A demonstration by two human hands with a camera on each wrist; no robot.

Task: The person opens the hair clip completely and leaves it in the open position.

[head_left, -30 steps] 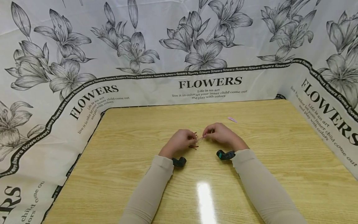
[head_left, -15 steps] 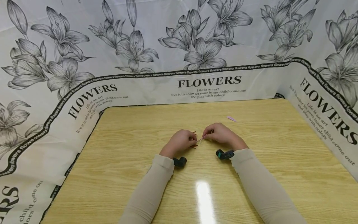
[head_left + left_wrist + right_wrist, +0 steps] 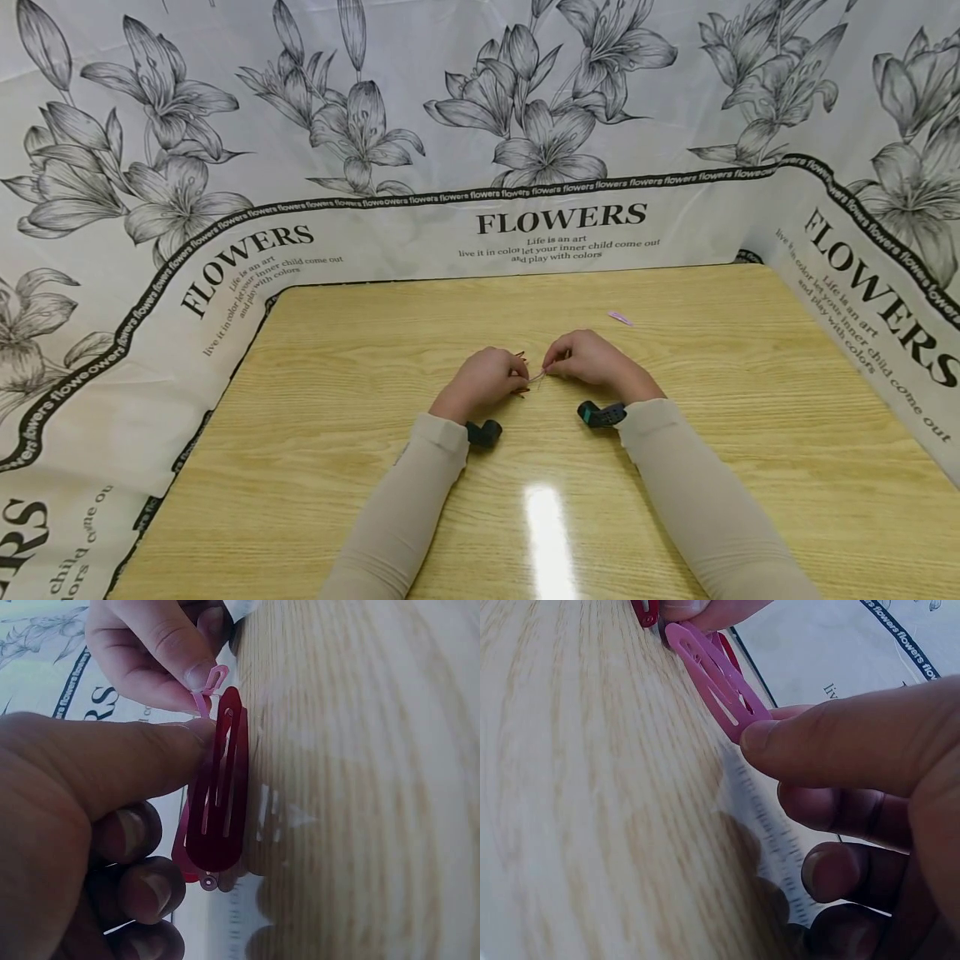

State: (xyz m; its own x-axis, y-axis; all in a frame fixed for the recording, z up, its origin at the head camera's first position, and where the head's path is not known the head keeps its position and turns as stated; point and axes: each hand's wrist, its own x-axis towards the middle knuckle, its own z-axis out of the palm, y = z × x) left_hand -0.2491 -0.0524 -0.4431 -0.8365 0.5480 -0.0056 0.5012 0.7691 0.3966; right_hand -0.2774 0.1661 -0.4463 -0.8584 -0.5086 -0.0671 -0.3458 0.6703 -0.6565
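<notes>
My left hand [image 3: 487,379] pinches dark red snap hair clips [image 3: 217,787] between thumb and forefinger, just above the table. At least two clips show in the left wrist view, one behind another, with the lower fingers curled beside them. To the right, my right hand [image 3: 588,358] pinches one end of a pink snap hair clip [image 3: 718,682] between thumb and forefinger. The far end of the pink clip reaches the left fingertips, among the red clips; whether the left fingers also grip it cannot be seen clearly.
A lilac-pink hair clip [image 3: 620,318] lies on the wood-grain table [image 3: 337,400], beyond the right hand. White cloth [image 3: 405,242] printed with flowers and lettering stands around the table's back and sides. Small black devices [image 3: 483,433] are strapped at both wrists.
The hands stay almost in place, both holding their clips. The pink clip tilts slightly between them, and the head view has shifted a little.
</notes>
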